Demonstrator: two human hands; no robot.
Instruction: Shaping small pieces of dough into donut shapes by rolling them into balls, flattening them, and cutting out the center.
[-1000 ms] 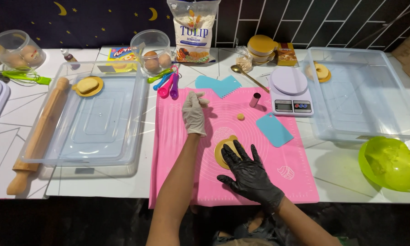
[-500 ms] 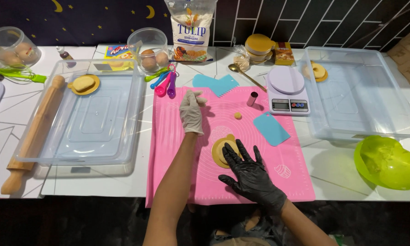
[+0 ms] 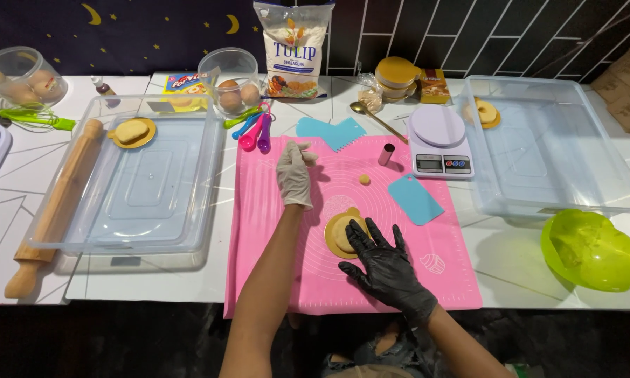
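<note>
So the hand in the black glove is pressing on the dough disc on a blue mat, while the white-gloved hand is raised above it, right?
Not quite: the mat is pink, not blue, as the head view shows. The rest holds: the black-gloved right hand presses on the dough disc, and the white-gloved left hand is raised farther up the mat.

mat [image 3: 273,231]: pink, white line print | left glove [image 3: 295,175]: white | right glove [image 3: 386,266]: black | dough [image 3: 344,236]: tan, on yellow disc [image 3: 331,232] | scraper [image 3: 415,199]: blue | bowl [image 3: 592,250]: lime green | backdrop [image 3: 119,28]: navy, patterned with yellow moons and stars
</note>
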